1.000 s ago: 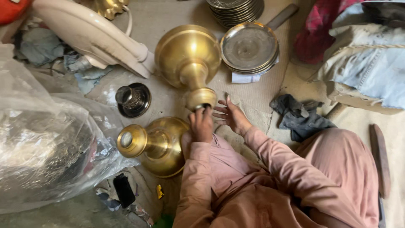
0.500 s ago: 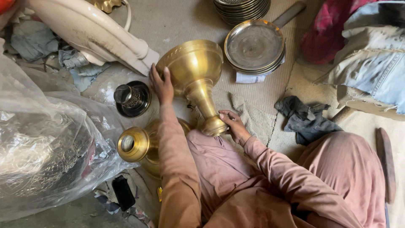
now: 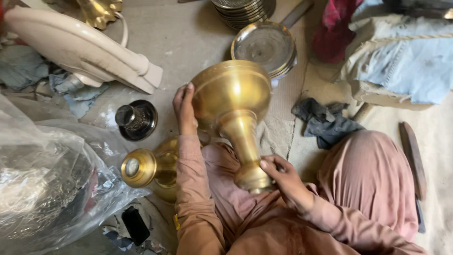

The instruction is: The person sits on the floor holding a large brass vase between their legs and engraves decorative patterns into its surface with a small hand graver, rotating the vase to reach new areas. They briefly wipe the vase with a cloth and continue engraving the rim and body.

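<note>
From the head camera I see my left hand (image 3: 184,109) flat against the wide bowl of the brass vase (image 3: 234,113), fingers stretched along its side. My right hand (image 3: 282,178) curls around the narrow end near my lap, holding it tilted above the floor (image 3: 188,42). A second brass piece (image 3: 150,168) lies just beside my left forearm.
</note>
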